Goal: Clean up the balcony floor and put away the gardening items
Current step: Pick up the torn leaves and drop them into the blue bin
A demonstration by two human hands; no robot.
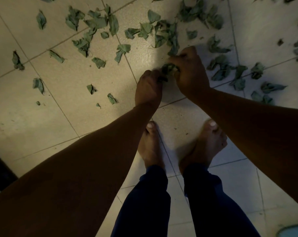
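Head view: no legible writing or brand seen. Left hand [148, 88] and right hand [190, 69] both reach low over the tiled floor [68, 93], fingers curled around a bunch of leaves [168, 70] held between them. Loose leaves [93, 23] lie scattered over the floor beyond the hands, toward its far edge. Bare feet [151, 146] stand just behind.

One head-worn camera looks steeply down from standing height past both forearms onto the pale tiled floor [62, 93], with the bare feet [151, 147] directly below.
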